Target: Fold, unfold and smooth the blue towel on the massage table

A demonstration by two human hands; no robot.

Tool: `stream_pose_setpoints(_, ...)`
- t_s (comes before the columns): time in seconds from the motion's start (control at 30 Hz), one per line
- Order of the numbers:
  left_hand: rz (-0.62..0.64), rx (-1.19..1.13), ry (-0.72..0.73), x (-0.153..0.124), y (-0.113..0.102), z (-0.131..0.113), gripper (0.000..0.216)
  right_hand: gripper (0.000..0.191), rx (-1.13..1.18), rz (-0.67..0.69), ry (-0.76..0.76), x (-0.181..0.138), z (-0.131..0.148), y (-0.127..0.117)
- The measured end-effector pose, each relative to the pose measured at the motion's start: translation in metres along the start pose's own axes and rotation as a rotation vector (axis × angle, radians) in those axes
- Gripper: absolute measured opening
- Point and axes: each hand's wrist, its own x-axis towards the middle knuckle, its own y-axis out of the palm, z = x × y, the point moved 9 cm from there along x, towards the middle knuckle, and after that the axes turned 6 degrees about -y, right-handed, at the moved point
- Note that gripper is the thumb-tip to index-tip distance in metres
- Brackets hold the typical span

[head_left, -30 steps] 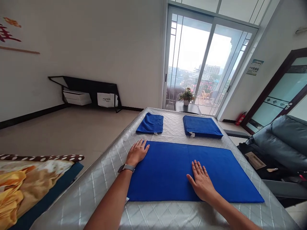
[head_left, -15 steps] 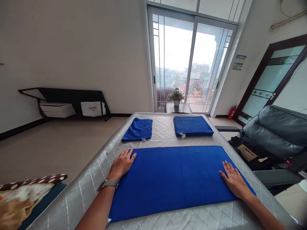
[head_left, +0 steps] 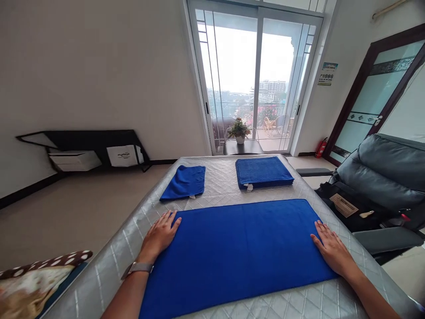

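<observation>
A blue towel [head_left: 239, 252] lies spread flat across the mattress [head_left: 215, 184], its long side running left to right. On its left edge, near the far corner, rests my left hand [head_left: 161, 235], fingers out flat and a watch on the wrist. My right hand [head_left: 334, 250] lies flat over the right edge, fingers extended. Neither hand grips anything. Beyond the spread towel, a crumpled blue cloth [head_left: 186, 182] sits at the left. A stack of folded blue towels [head_left: 264, 172] with a white tag is at the right.
A dark armchair [head_left: 392, 173] holding a black bag [head_left: 352, 210] stands right of the mattress. Patterned bedding [head_left: 40, 283] is at the lower left. Past the far edge, a potted plant [head_left: 239, 130] sits on a chair by the sliding glass door [head_left: 259, 79].
My right hand has slid slightly right, onto the towel's right edge. My left hand stays on the left edge. The camera view has shifted a little.
</observation>
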Motion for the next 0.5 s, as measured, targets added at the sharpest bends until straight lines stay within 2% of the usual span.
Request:
stream_pose_setpoints(0.2,0.032,0.013,-0.017,-0.005,-0.004,-0.007,0.064,0.082,-0.019,0.017,-0.009,0.003,-0.009,0.010)
stream_pose_setpoints(0.43,0.036,-0.053,-0.055,-0.006,-0.009,-0.007,0.061,0.087,-0.026,0.060,-0.002,0.005,-0.015,0.005)
stream_pose_setpoints(0.5,0.047,-0.069,-0.056,-0.006,-0.009,-0.008,0.061,0.087,-0.059,0.062,0.014,0.009,-0.009,0.002)
